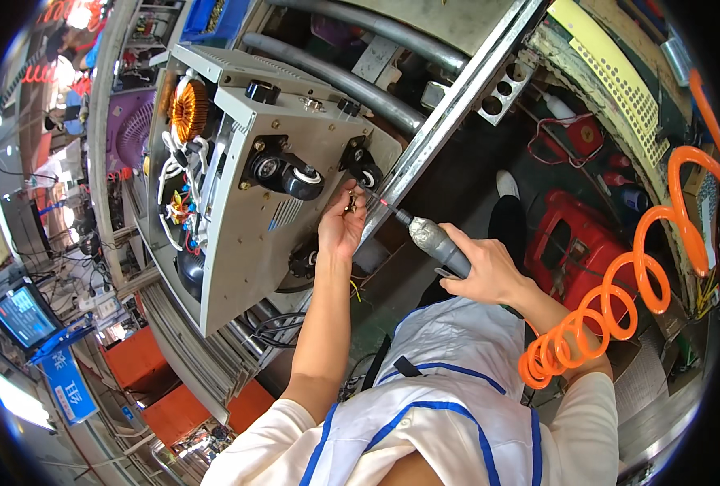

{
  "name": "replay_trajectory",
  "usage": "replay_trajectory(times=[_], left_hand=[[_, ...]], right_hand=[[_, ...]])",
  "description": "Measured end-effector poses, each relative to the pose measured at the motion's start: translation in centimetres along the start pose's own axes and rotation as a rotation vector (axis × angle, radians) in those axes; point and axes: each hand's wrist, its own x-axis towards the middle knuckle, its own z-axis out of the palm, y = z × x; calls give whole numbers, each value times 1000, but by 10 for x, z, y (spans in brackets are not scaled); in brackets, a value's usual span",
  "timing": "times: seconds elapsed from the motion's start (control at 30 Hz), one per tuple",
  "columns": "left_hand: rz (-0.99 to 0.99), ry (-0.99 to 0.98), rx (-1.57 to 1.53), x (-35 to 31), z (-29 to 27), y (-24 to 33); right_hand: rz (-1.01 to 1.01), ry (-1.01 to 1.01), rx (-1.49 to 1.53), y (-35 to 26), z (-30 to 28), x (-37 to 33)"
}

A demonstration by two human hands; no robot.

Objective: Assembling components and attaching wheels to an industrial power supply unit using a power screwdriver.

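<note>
A grey metal machine cabinet (246,211) lies tipped over, its caster-bearing face turned toward me. Its open side shows a copper-wound coil (189,112) and white wires. My left hand (344,224) is up by a black caster (363,168), fingers curled around small brassy pieces that look like screws. In my right hand (487,267) is a dark, tape-wrapped power screwdriver (439,245). Its thin bit points up and left at that caster's mounting; whether the tip touches a screw is too small to tell. Another caster (293,173) sits to the left.
An orange coiled air hose (619,316) hangs over my right forearm. Metal roller bars (360,73) and a steel rail (449,113) run beside the cabinet. On the floor at right is a red plastic case (574,243). A screen (26,314) stands far left.
</note>
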Motion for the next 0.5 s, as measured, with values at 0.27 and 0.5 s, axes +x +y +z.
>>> replay_trajectory(times=[0.27,0.5], left_hand=[[11,109,49,-2,24,-1],[19,95,103,-1,31,-8]], right_hand=[[-12,9,36,3,2,-7],[20,-16,15,3,6,-6]])
